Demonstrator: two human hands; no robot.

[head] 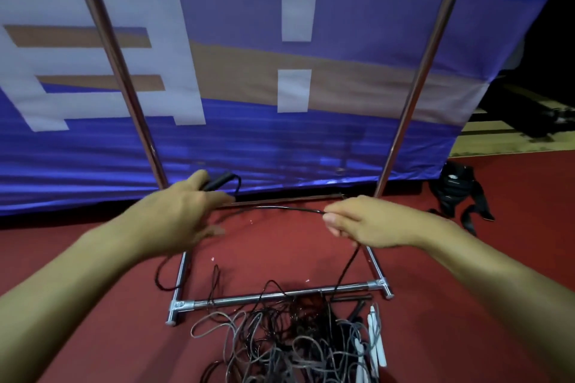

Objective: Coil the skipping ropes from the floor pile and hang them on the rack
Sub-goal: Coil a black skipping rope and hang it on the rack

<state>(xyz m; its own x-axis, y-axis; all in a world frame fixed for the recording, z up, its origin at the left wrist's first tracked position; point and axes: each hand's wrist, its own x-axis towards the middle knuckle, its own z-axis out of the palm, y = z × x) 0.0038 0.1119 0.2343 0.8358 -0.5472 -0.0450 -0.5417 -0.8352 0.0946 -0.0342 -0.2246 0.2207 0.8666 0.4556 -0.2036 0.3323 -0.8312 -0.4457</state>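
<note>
Left hand (pixel 179 214) grips a black rope handle (pixel 217 182), fingers blurred. Black skipping rope (pixel 289 209) stretches across to the right hand (pixel 365 222), which pinches it; the rope drops from there to the tangled rope pile (pixel 292 339) on the red floor (pixel 466 305), against the rack (pixel 280 295) base bar. Black bag (pixel 457 193) far right.

A single wide-angle head-worn camera looks forward and steeply down from close above the person's outstretched arms, facing the chrome tube rack (pixel 280 294), the dark red floor (pixel 466 305) and a blue-and-white banner (pixel 249 140) just behind.
</note>
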